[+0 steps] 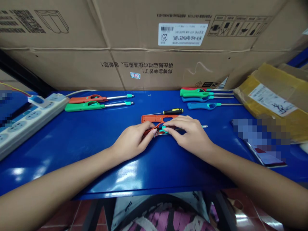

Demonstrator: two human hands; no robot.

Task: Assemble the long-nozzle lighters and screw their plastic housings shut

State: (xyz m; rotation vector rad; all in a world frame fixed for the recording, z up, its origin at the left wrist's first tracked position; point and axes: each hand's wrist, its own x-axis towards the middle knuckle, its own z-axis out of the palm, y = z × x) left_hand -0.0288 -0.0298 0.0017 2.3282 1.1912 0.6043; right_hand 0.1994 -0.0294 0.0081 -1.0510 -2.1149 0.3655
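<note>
At the middle of the blue table my left hand [131, 141] is closed on an orange lighter casing half [157, 125], mostly covered by the fingers. My right hand [193, 133] has thumb and fingers pinched at a small teal piece [163, 129] beside that casing half. Thin wires run below the fingertips, and a slim metal rod [204, 126] sticks out to the right from under my right hand. Just beyond the hands lies another orange casing half [152, 118], its inner side up. Behind it rests a black and yellow screwdriver [173, 111].
Two whole lighters, orange [84, 99] and green [84, 106], lie back left near a white power strip [31, 115]. Several more lighters [196, 93] lie back right beside a yellow-taped parcel [271, 99]. A phone [262, 144] lies at right. A large cardboard box [144, 57] stands behind.
</note>
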